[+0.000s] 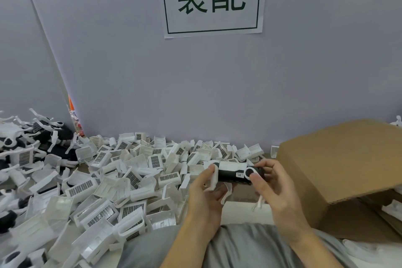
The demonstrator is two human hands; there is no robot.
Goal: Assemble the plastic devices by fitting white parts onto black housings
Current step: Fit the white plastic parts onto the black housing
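Now mid-fit, held above the lap at about 5 o'clock from the heap of white parts [121, 180]. Left hand [204, 193] pinching the white part [214, 177] at the black housing's [233, 175] near end; right hand [269, 183] gripping the far end, thumb by the round button. Best done by squaring the white part to the housing, pressing evenly, avoiding skew. Cardboard box [339, 159] at 3 o'clock.

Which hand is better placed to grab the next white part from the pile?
Probably the left hand: the pile of white parts lies on its side, while the right hand sits beside the cardboard box. Both grip the device.
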